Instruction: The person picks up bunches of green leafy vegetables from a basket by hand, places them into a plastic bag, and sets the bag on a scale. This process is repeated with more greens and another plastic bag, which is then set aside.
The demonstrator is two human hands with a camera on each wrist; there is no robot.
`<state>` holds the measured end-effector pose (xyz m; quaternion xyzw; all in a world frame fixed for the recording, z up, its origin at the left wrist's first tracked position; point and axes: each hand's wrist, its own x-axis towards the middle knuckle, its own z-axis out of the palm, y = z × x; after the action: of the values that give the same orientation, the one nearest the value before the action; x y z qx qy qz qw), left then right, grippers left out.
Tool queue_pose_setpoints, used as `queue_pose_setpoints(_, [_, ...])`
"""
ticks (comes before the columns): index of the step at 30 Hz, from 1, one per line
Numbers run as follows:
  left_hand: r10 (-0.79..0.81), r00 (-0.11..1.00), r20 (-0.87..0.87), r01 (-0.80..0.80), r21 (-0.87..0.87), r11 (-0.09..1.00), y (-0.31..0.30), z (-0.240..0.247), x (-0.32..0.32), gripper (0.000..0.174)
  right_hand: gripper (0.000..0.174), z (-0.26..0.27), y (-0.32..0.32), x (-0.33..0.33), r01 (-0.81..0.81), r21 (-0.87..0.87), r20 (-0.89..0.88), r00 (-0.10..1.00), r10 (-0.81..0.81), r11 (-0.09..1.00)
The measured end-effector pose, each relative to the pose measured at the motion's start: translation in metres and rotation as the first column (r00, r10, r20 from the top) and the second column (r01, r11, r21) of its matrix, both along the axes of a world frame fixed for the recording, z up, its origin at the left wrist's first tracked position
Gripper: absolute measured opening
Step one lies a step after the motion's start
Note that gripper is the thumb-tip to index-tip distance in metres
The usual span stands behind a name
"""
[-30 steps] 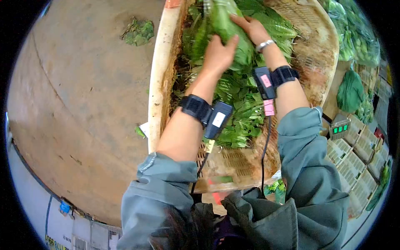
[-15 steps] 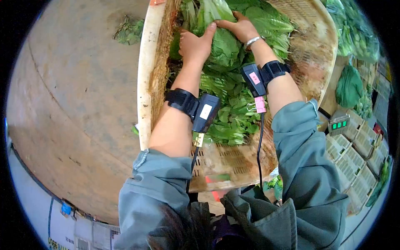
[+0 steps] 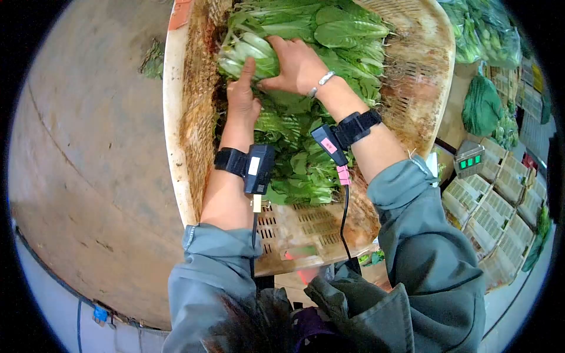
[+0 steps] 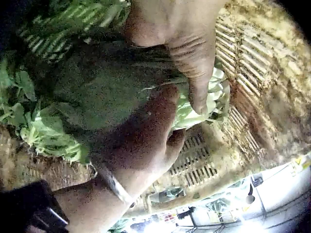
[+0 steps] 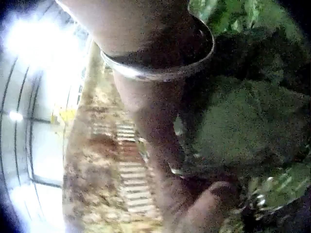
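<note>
Both my hands hold a bunch of leafy greens [image 3: 250, 53] with pale stems, at the left side of a big crate of greens. My left hand [image 3: 241, 97] grips its near left side, the thumb pointing up along the stems. Across the top lies my right hand [image 3: 296, 66], a bangle on its wrist, fingers curled over the bunch. In the left wrist view, the left thumb [image 4: 198, 92] presses by the pale stems, and the right hand [image 4: 141, 138] holds from below. Dark broad leaves [image 5: 243, 126] fill the right wrist view beside the right hand [image 5: 158, 111].
More greens [image 3: 347, 29] lie stacked in the crate, roots toward its right wall. The stained, slotted plastic crate [image 3: 176, 117] has a tall rim. At right stand a scale with a green display [image 3: 469, 160], a green bag [image 3: 481, 106], bagged vegetables [image 3: 488, 32] and pale crates [image 3: 488, 217].
Both hands have carried the bunch left and lowered it against the crate's left side. Its pale stems now point left. The head view has shifted, so the crate appears further left.
</note>
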<state>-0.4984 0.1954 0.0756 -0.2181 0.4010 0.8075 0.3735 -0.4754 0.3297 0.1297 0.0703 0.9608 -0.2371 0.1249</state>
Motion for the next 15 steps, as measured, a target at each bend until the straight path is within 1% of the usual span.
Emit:
queue_pose_setpoints(1, [-0.065,0.992,0.106,0.059,0.059,0.997,-0.008,0.001,-0.004,0.058,0.091,-0.004,0.005,-0.002,0.005,-0.008,0.003,1.000,-0.005,1.000])
queue_pose_setpoints(2, [-0.107,0.980,0.170,0.078,0.165,0.983,-0.013,-0.021,-0.008,0.058,0.090,-0.002,0.013,-0.007,0.142,-0.123,0.057,0.989,-0.136,0.982])
queue_pose_setpoints(3, [-0.114,0.978,0.177,0.087,0.156,0.984,-0.015,-0.016,-0.005,0.058,0.089,-0.009,0.021,-0.010,0.283,-0.226,0.125,0.957,-0.260,0.932])
queue_pose_setpoints(4, [-0.104,0.977,0.184,0.065,0.208,0.976,-0.015,-0.009,-0.004,0.057,0.085,-0.017,0.027,-0.020,0.255,-0.246,0.405,0.904,-0.140,0.935])
queue_pose_setpoints(5, [-0.094,0.977,0.191,0.042,0.262,0.964,-0.014,-0.001,-0.003,0.057,0.085,-0.008,0.024,-0.018,0.260,-0.244,0.402,0.904,-0.147,0.934])
queue_pose_setpoints(6, [-0.120,0.977,0.179,0.068,0.270,0.960,-0.019,0.009,-0.001,0.057,0.085,0.010,0.017,-0.013,0.242,-0.265,0.412,0.904,-0.117,0.933])
queue_pose_setpoints(7, [-0.145,0.982,0.119,0.103,0.307,0.946,-0.027,0.021,0.004,0.060,0.085,0.030,0.008,-0.005,0.221,-0.287,0.423,0.902,-0.084,0.932])
queue_pose_setpoints(8, [-0.178,0.981,0.077,0.155,0.241,0.958,-0.034,0.042,0.011,0.065,0.090,0.048,-0.002,0.005,0.067,-0.090,0.329,0.944,-0.034,0.994])
queue_pose_setpoints(9, [-0.213,0.976,0.034,0.205,0.169,0.964,-0.044,0.064,0.021,0.069,0.089,0.070,-0.013,0.025,0.084,0.017,0.162,0.983,-0.085,0.996])
queue_pose_setpoints(10, [-0.215,0.977,0.015,0.210,0.154,0.966,-0.054,0.084,0.034,0.074,0.090,0.079,-0.022,0.044,0.074,0.021,0.065,0.995,-0.075,0.997])
queue_pose_setpoints(11, [-0.217,0.976,-0.002,0.215,0.140,0.967,-0.062,0.103,0.051,0.079,0.090,0.097,-0.027,0.062,0.079,-0.120,0.042,0.996,-0.074,0.990])
queue_pose_setpoints(12, [-0.214,0.977,0.000,0.212,0.120,0.970,-0.066,0.121,0.069,0.081,0.095,0.111,-0.030,0.075,-0.015,-0.388,-0.088,0.996,-0.021,0.922])
queue_pose_setpoints(13, [-0.206,0.979,0.000,0.205,0.099,0.974,-0.069,0.140,0.087,0.084,0.099,0.145,-0.034,0.089,0.250,-0.611,0.266,0.959,-0.103,0.751])
queue_pose_setpoints(14, [-0.198,0.980,0.023,0.196,0.066,0.978,-0.072,0.166,0.110,0.084,0.100,0.152,-0.040,0.117,0.243,-0.553,0.214,0.966,-0.145,0.797])
queue_pose_setpoints(15, [-0.187,0.981,0.050,0.186,0.031,0.982,-0.074,0.192,0.135,0.085,0.100,0.173,-0.042,0.142,0.302,-0.589,0.258,0.949,-0.180,0.750])
